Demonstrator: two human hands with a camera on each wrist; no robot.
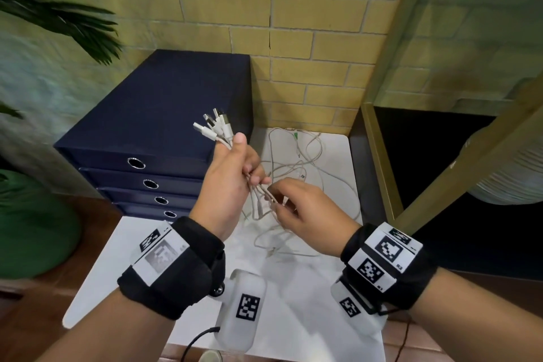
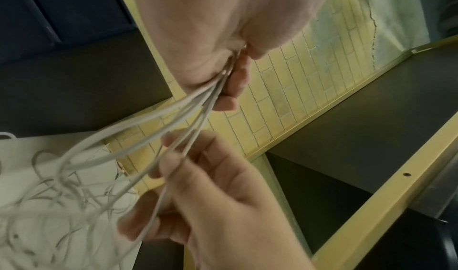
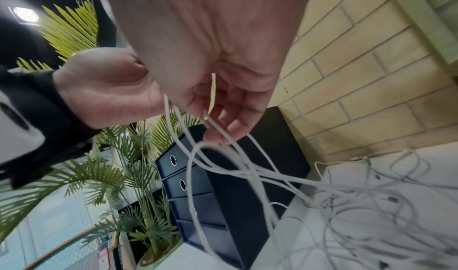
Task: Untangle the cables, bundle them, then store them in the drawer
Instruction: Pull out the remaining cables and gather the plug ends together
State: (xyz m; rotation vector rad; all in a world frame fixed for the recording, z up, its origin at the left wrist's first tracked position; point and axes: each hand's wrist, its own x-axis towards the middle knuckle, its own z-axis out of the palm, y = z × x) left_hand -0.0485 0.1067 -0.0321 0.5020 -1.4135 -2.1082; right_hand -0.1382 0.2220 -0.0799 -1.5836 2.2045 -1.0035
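Gripping a gathered bunch of white cables [image 1: 258, 203] just below their USB plugs [image 1: 214, 126], left hand [image 1: 232, 182] fisted around them, plugs fanned upward past the thumb

Pinching and combing through a few strands just beneath that fist with the right hand [image 1: 299, 209], fingers curled on the cords, the two hands almost touching

Trailing down from both hands onto the white table [image 1: 293, 317], loose ends of the cables lying in a tangled heap near the brick wall [image 1: 308, 38], beside the closed navy drawer unit [image 1: 164, 114]

Judged light, thin, limp and slightly slick: likely to slide through a weak hold and snag loop on loop, so best held firm at the stiff plug ends and drawn out one strand at a time, without yanking at knots

Seen only from the head view: plugs, and four drawer fronts, all shut

Seen only from the left wrist view: strands leaving the underside of the fist between palm and fingers, spreading toward the right hand's fingers [image 2: 173, 168]

Seen only from the right wrist view: one wide loop [image 3: 195, 176] hanging below the fingertips, crossing other strands before reaching the heap; a potted palm [image 3: 138, 196] beside the drawers
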